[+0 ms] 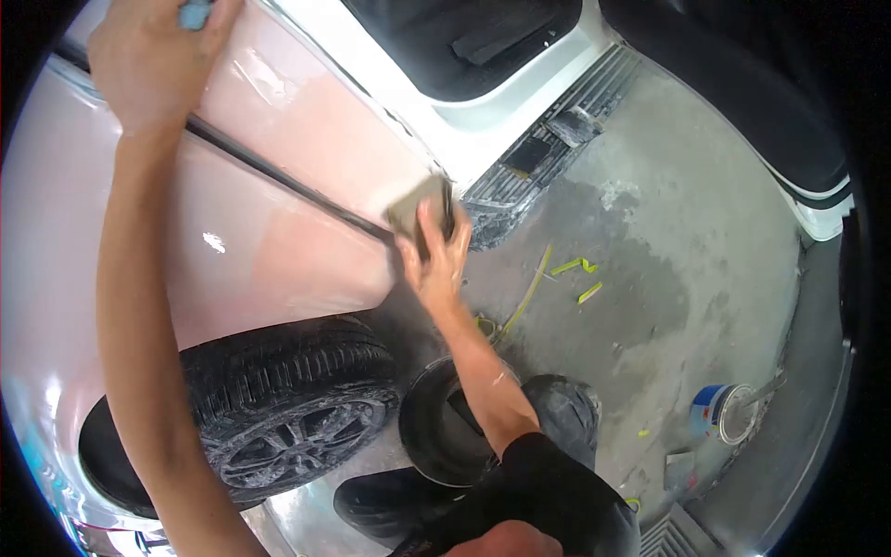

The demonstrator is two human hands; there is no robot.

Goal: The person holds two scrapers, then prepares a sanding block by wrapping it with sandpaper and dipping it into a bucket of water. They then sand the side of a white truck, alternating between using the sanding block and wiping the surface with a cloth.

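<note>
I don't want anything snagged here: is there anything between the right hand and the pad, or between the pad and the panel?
Nothing visible. The right hand holds the pad directly, and the pad appears to lie against the panel, though its underside is hidden.

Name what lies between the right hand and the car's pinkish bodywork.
In the head view, a sanding block lies between the right hand and the pinkish bodywork.

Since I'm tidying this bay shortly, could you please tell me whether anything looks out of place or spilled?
Loose yellow-green strips lie scattered on the floor, like litter. Around them, a darker patch has an uneven edge, possibly spilled liquid.
</note>
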